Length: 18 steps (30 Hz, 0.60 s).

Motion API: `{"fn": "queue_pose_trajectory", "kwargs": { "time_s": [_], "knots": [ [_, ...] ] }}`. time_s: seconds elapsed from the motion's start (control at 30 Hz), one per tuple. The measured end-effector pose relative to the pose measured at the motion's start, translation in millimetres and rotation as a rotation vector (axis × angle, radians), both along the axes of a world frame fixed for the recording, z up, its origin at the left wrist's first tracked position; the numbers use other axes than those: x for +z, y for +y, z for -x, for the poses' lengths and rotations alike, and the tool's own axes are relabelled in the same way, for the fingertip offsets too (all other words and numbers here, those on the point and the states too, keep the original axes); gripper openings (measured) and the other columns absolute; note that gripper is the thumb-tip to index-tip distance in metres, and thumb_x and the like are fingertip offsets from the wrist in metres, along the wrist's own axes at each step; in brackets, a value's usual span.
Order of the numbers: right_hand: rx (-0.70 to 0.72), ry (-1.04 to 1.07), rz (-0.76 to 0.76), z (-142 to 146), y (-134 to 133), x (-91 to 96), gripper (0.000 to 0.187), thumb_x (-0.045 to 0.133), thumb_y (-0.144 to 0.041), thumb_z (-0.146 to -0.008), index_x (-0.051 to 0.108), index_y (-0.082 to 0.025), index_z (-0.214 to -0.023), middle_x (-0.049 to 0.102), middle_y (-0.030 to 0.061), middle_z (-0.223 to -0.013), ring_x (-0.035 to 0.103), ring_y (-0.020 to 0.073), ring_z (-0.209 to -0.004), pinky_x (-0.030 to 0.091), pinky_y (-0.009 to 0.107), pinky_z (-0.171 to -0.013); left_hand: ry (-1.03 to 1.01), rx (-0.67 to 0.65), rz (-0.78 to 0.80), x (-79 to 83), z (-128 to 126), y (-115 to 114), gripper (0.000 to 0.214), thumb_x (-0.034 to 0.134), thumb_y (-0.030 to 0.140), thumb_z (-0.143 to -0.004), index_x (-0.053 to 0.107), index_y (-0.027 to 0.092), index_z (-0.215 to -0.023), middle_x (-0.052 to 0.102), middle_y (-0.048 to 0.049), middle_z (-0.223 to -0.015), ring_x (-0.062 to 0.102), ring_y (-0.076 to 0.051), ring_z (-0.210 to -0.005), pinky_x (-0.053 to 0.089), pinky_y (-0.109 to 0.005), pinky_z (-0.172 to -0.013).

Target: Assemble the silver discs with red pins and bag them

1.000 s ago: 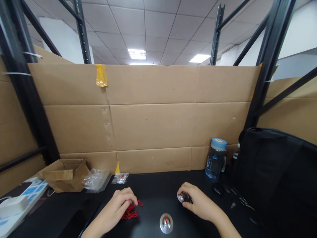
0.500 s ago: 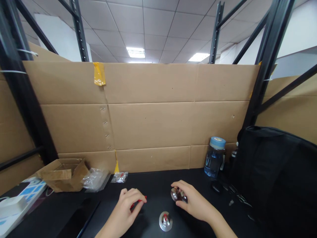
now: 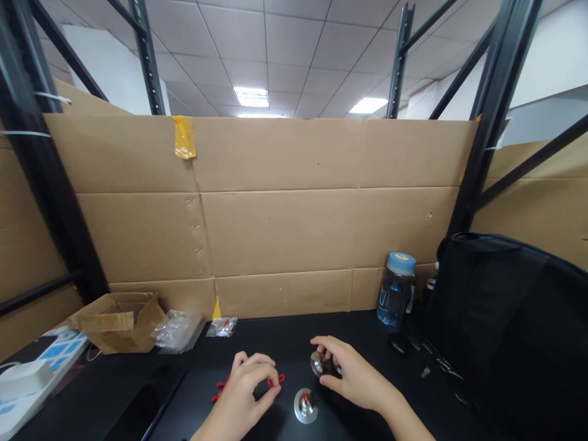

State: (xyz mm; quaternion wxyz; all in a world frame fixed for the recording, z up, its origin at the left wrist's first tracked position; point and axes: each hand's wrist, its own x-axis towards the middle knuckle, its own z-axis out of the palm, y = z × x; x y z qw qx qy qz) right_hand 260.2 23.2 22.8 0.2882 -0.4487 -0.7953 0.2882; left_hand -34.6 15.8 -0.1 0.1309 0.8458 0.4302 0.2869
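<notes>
My left hand (image 3: 250, 392) is closed in a pinch on a red cord (image 3: 274, 381); a small loop pokes out past the fingertips and more red shows behind the wrist side. My right hand (image 3: 351, 372) curls its fingers and thumb around a shiny metal dome (image 3: 318, 364), shaped like a small cymbal. Part of a second shiny piece shows under the palm, mostly hidden. Between the hands, nearer to me, a round silver metal disc (image 3: 305, 406) with a raised, reddish-looking centre lies on the black table (image 3: 275, 334), touched by neither hand.
A cardboard box (image 3: 117, 324), clear plastic bags (image 3: 178, 332) and a small packet (image 3: 222, 327) stand at the back left. A power strip (image 3: 46, 373) and dark flat device (image 3: 142, 404) lie left. Right are a water bottle (image 3: 395, 291), keys (image 3: 441, 361) and a black bag (image 3: 509, 324).
My left hand has moved slightly right, and more of the red cord shows on both sides of it. My right hand has shifted a little left with the metal dome.
</notes>
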Motion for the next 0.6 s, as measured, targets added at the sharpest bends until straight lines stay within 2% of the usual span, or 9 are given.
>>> {"fn": "queue_pose_trajectory", "kwargs": {
  "time_s": [0.07, 0.17, 0.3, 0.5, 0.6],
  "knots": [
    [0.006, 0.012, 0.0, 2.5, -0.9, 0.8, 0.061, 0.069, -0.015, -0.074, 0.056, -0.03, -0.131, 0.063, 0.0041, -0.115, 0.063, 0.0202, -0.1, 0.049, 0.034, -0.094, -0.011, 0.004, -0.008, -2.5, -0.1, 0.5, 0.017, 0.059, 0.037, -0.095, 0.07, 0.026, -0.087, 0.073, -0.0041, -0.1, 0.06, -0.024, -0.115, 0.033, -0.039, -0.095],
    [0.016, 0.047, -0.024, 9.0, -3.3, 1.9, 0.057, 0.069, -0.014, -0.074, 0.058, -0.03, -0.128, 0.064, 0.0038, -0.114, 0.062, 0.0205, -0.102, 0.05, 0.033, -0.092, -0.026, 0.016, -0.014, -5.0, -0.1, 2.2, 0.019, 0.058, 0.039, -0.097, 0.071, 0.026, -0.09, 0.074, -0.0049, -0.099, 0.06, -0.025, -0.116, 0.034, -0.039, -0.095],
    [0.003, 0.098, -0.085, 22.4, -7.5, -0.5, 0.052, 0.068, -0.015, -0.077, 0.06, -0.03, -0.126, 0.064, 0.0046, -0.119, 0.062, 0.0215, -0.103, 0.051, 0.032, -0.086, -0.046, 0.058, 0.007, -4.1, -1.2, 4.0, 0.024, 0.059, 0.044, -0.096, 0.071, 0.032, -0.113, 0.075, -0.006, -0.105, 0.06, -0.026, -0.116, 0.036, -0.04, -0.092],
    [0.005, 0.29, -0.112, 47.7, -13.7, -16.0, 0.047, 0.066, -0.02, -0.081, 0.059, -0.028, -0.126, 0.062, 0.0081, -0.123, 0.062, 0.0237, -0.107, 0.053, 0.036, -0.088, -0.115, 0.111, 0.036, -0.9, -6.2, 0.9, 0.027, 0.056, 0.049, -0.096, 0.077, 0.032, -0.097, 0.076, -0.0057, -0.1, 0.058, -0.03, -0.119, 0.037, -0.046, -0.097],
    [0.032, 0.394, -0.076, 59.2, -15.8, -24.2, 0.045, 0.067, -0.021, -0.08, 0.059, -0.026, -0.124, 0.063, 0.0095, -0.12, 0.063, 0.0247, -0.106, 0.055, 0.036, -0.084, -0.179, 0.147, 0.003, -2.0, -10.0, -1.2, 0.027, 0.06, 0.051, -0.093, 0.079, 0.032, -0.094, 0.071, -0.0079, -0.109, 0.053, -0.032, -0.124, 0.039, -0.048, -0.1]
  ]
}}
